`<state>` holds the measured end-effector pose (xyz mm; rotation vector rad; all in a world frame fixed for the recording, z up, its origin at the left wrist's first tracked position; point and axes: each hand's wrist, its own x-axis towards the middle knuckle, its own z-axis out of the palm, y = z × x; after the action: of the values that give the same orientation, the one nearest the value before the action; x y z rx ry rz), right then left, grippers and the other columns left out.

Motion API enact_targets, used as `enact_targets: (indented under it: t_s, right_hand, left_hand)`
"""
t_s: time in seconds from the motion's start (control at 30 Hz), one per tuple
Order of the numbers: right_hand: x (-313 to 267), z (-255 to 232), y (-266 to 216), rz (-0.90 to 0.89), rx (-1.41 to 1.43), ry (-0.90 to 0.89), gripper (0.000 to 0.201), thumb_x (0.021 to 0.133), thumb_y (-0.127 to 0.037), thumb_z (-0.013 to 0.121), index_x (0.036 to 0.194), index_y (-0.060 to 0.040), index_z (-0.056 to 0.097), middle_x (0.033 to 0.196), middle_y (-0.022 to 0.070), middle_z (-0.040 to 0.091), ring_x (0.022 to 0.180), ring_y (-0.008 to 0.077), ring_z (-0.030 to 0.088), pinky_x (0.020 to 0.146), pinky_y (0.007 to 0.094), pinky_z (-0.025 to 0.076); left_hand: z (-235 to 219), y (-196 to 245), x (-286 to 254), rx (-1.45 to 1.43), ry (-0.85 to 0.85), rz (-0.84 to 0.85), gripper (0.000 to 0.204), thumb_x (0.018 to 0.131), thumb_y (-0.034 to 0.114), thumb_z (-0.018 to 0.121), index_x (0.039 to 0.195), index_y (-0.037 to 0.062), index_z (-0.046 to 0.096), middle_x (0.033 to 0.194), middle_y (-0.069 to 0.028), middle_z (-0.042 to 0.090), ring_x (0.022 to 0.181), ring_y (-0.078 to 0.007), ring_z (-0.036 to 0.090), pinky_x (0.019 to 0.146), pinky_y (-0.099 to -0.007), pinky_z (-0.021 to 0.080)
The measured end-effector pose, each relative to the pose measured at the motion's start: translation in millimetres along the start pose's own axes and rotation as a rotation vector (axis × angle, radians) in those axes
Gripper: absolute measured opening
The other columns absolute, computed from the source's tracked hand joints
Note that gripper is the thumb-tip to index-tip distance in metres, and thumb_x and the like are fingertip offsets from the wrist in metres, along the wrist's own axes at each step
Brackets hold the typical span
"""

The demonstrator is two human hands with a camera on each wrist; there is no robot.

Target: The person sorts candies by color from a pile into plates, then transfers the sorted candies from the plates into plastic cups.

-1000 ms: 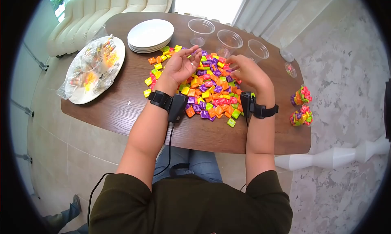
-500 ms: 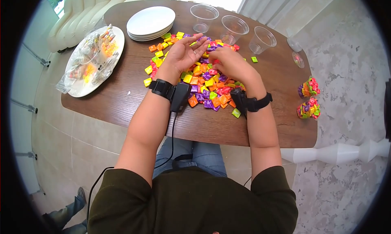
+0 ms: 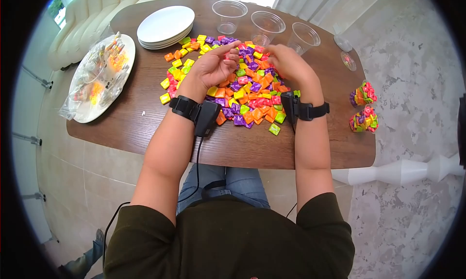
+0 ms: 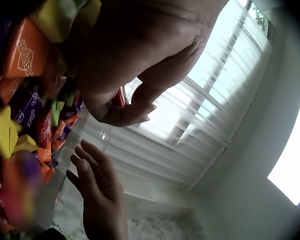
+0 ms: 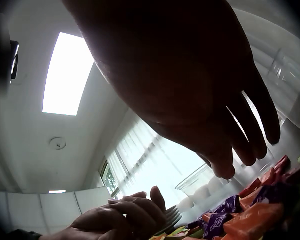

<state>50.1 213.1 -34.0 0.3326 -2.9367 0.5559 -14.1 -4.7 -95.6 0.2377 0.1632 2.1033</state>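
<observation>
Wrapped candies (image 3: 247,97) in orange, purple, yellow, green and red lie heaped mid-table. My left hand (image 3: 213,69) is palm up over the heap's left part, fingers bent inward. In the left wrist view, a slip of red wrapper (image 4: 121,97) shows between its curled fingers and thumb, most of that candy hidden by the hand. Over the heap's right side hangs my right hand (image 3: 291,65), palm down. The right wrist view shows its fingers (image 5: 250,135) loosely extended and spread just above the candies, with nothing visible between them.
Three clear plastic cups (image 3: 227,26) stand along the far edge. White plates (image 3: 166,24) are stacked at the back left, beside an oval plate (image 3: 90,118) bearing clear bags. Two candy-filled cups (image 3: 364,121) sit near the right edge. One green candy (image 3: 274,129) lies nearest me.
My right hand moved left to the other hand's fingertips, then back right, apart from it. The left fingers have curled in from a flatter palm. The head view has shifted slightly.
</observation>
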Motion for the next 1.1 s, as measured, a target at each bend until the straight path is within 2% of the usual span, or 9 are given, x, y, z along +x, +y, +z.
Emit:
enact_targets:
  t_s: [0.13,0.37,0.47,0.57,0.67,0.77,0.87,0.97,1.1]
  right_hand:
    - [5.7,20.5,22.4,0.063,-0.062,-0.174,0.027,0.080,-0.003,0.053,0.107,-0.0022,0.060,0.103,0.0191,0.061,0.095,0.0330,0.059,0.080,0.0384,0.046]
    - [3.8,6.8,24.2,0.089,-0.068,-0.210,0.012,0.074,0.000,0.059,0.085,0.0021,0.055,0.079,0.0169,0.061,0.076,0.0282,0.060,0.066,0.0348,0.046]
    - [-2.3,-11.8,12.8,0.199,0.039,-0.163,0.013,0.075,0.000,0.059,0.086,0.0025,0.052,0.079,0.0148,0.061,0.074,0.0232,0.060,0.065,0.0314,0.046]
    - [-3.6,-27.0,-1.6,-0.004,0.212,0.110,0.016,0.074,-0.001,0.059,0.090,0.0007,0.057,0.088,0.0196,0.062,0.083,0.0315,0.061,0.070,0.0367,0.048]
    - [-8.8,-42.1,-25.8,-0.042,0.491,0.094,0.018,0.074,-0.003,0.060,0.092,0.0008,0.057,0.090,0.0191,0.062,0.084,0.0300,0.062,0.070,0.0369,0.049]
    - [-7.4,-29.8,-0.6,0.032,0.210,0.021,0.020,0.073,-0.001,0.060,0.093,-0.0005,0.056,0.090,0.0182,0.063,0.083,0.0289,0.062,0.069,0.0363,0.049]
    - [-7.6,-8.4,31.5,0.118,-0.086,-0.214,0.023,0.073,0.000,0.062,0.095,-0.0030,0.055,0.079,0.0122,0.061,0.071,0.0208,0.060,0.061,0.0307,0.047]
    - [-6.2,-2.5,32.0,0.363,0.032,-0.308,0.020,0.070,0.000,0.064,0.088,-0.0023,0.056,0.077,0.0114,0.061,0.068,0.0212,0.060,0.057,0.0327,0.046]
    - [-3.8,2.6,46.3,0.344,0.040,-0.340,0.017,0.070,-0.001,0.067,0.081,-0.0017,0.055,0.076,0.0103,0.061,0.067,0.0201,0.059,0.055,0.0331,0.046]
  left_hand:
    - [19.7,-7.2,-2.9,0.075,0.143,0.071,0.032,0.094,0.009,0.044,0.125,-0.0005,0.040,0.087,-0.0067,0.047,0.073,-0.0112,0.049,0.059,-0.0178,0.048]
    - [26.8,-13.1,-3.4,0.188,0.144,0.058,0.040,0.094,0.011,0.045,0.131,-0.0024,0.037,0.101,-0.0125,0.052,0.088,-0.0170,0.055,0.073,-0.0239,0.053]
    - [31.4,-17.8,-2.6,0.237,0.174,0.068,0.040,0.094,0.012,0.044,0.131,-0.0039,0.036,0.106,-0.0144,0.051,0.095,-0.0193,0.056,0.081,-0.0257,0.052]
    - [37.0,-22.6,-2.2,0.255,0.116,-0.022,0.045,0.096,0.019,0.041,0.132,-0.0062,0.031,0.121,-0.0216,0.045,0.111,-0.0276,0.051,0.094,-0.0324,0.047]
    - [39.1,-29.5,-0.8,0.210,0.109,-0.082,0.050,0.096,0.024,0.040,0.133,-0.0070,0.027,0.129,-0.0258,0.040,0.118,-0.0321,0.046,0.097,-0.0361,0.045]
    - [34.2,-30.8,0.9,0.203,0.166,-0.056,0.045,0.097,0.019,0.040,0.132,-0.0063,0.030,0.124,-0.0239,0.044,0.113,-0.0296,0.050,0.092,-0.0329,0.049]
    - [9.2,-20.8,5.2,0.108,0.033,-0.077,0.041,0.095,0.012,0.042,0.131,-0.0049,0.032,0.117,-0.0214,0.049,0.108,-0.0265,0.054,0.087,-0.0295,0.052]
    - [18.2,-23.6,2.5,0.169,0.137,-0.007,0.041,0.094,0.007,0.043,0.132,-0.0042,0.033,0.119,-0.0211,0.047,0.108,-0.0261,0.054,0.087,-0.0288,0.052]
    - [38.6,-31.4,-0.5,0.231,0.209,0.027,0.042,0.095,0.010,0.041,0.132,-0.0067,0.030,0.127,-0.0253,0.039,0.118,-0.0305,0.046,0.096,-0.0337,0.047]
